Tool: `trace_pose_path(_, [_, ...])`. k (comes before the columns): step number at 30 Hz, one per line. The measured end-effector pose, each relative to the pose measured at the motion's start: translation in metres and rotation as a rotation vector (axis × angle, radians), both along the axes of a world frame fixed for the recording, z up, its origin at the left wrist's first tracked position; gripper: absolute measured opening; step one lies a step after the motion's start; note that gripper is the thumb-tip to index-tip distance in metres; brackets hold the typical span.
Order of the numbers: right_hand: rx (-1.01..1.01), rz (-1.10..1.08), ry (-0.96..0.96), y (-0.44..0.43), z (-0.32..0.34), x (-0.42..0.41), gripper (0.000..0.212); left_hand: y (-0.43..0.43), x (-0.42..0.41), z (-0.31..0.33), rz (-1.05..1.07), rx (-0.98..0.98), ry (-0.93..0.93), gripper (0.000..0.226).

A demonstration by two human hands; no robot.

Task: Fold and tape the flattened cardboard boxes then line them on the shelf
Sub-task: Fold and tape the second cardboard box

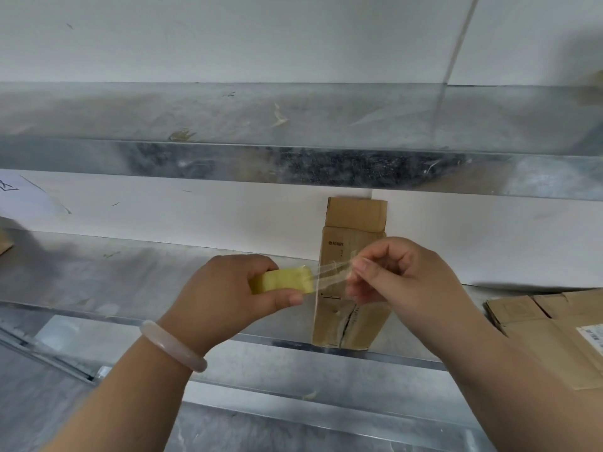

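- The left hand [225, 288] is curled round a yellow tape roll [277, 281], thumb under it and fingers over the top, so only the roll's right end shows.
- The right hand [401, 278] pinches the free end of a clear tape strip [331, 272] between thumb and fingertips, with the other fingers bent in.
- The tape strip runs taut from the roll to the right hand (it is see-through, with a few creases).
- Both hands are held in front of the lower shelf [130, 272], a bare metal one, and close to each other but not touching.
- A brown box [354, 220] sits on the lower shelf just behind the hands and the strip. Its near end is at the shelf's front edge and its far flap stands up by the white wall [228, 207].
- On the box's near face two flaps meet with a dark gap between them, and I cannot tell whether any tape lies on it.
- A stack of flat boxes [554, 331] lies on the same shelf to the right, apart from the brown box.
- The upper shelf [293, 119] is metal too, with a few scraps on it.
- A pale bracelet [173, 345] sits on the left wrist.
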State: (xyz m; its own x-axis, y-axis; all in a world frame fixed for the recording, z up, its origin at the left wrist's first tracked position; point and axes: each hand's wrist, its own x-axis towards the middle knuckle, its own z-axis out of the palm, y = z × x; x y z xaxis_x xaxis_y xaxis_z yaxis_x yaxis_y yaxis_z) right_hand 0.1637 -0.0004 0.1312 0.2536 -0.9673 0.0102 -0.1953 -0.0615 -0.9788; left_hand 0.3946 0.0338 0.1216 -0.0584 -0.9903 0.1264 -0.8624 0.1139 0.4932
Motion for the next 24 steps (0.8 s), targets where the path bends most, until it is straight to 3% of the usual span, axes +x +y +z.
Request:
trace_pose_path(2, [0.038,-0.04,-0.017,-0.002,-0.002,-0.005,0.006,0.0,0.01,-0.006,-0.073,-0.036,0.182,0.048])
trace_pose_path(4, [0.056,-0.04,0.028,-0.002,-0.005,-0.009,0.005,0.001,0.016,-0.011,-0.102,-0.065,0.236,0.04])
trace_pose_path(6, [0.076,-0.063,0.051,0.0,-0.01,-0.013,0.005,0.0,0.015,-0.016,-0.083,-0.088,0.152,0.044])
trace_pose_path(9, [0.108,-0.13,0.045,0.001,-0.017,-0.02,0.005,-0.008,0.01,-0.018,0.003,-0.118,-0.127,0.059])
trace_pose_path(13, [0.138,-0.205,0.049,-0.002,-0.026,-0.036,0.005,-0.023,0.016,-0.031,-0.09,-0.136,-0.132,0.062])
trace_pose_path(17, [0.193,-0.225,0.072,-0.007,-0.045,-0.047,0.008,-0.031,0.007,-0.041,-0.112,-0.186,-0.294,0.055])
trace_pose_path(24, [0.302,-0.246,0.007,-0.024,-0.073,-0.052,0.013,-0.052,-0.005,-0.058,-0.084,-0.131,-0.388,0.071])
